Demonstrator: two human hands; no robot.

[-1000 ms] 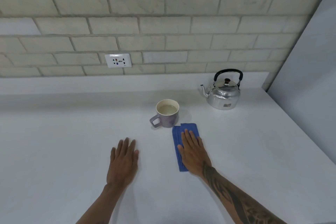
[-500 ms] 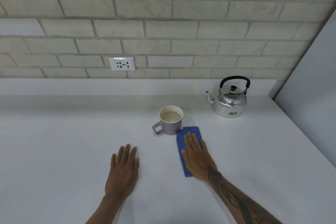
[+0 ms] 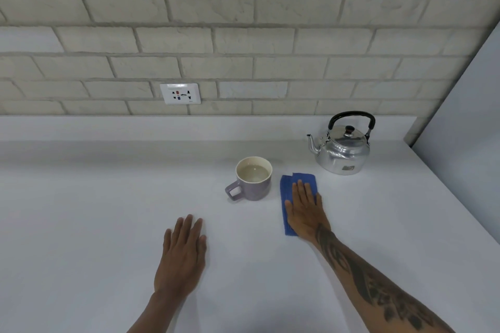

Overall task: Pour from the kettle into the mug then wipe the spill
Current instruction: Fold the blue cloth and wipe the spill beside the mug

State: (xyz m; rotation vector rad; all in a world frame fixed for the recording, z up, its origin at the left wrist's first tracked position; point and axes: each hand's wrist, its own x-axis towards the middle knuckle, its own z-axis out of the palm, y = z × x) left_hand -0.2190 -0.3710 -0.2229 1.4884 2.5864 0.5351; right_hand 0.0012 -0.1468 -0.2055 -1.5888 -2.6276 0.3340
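Observation:
A lilac mug (image 3: 253, 180) with a cream inside holds pale liquid and stands mid-counter, handle to the left. To its right lies a folded blue cloth (image 3: 296, 184), with my right hand (image 3: 305, 211) pressed flat on top of it, fingers together. A shiny metal kettle (image 3: 342, 150) with a black handle stands upright at the back right, spout pointing left. My left hand (image 3: 182, 257) rests palm down on the bare counter, in front of the mug and apart from it, holding nothing.
The white counter (image 3: 81, 224) runs back to a low white ledge under a brick wall with a power socket (image 3: 180, 93). A grey panel (image 3: 465, 116) closes off the right side behind the kettle.
My right hand has slid the blue cloth away from me, so it now lies beside the mug toward the kettle. The left hand has stayed in place.

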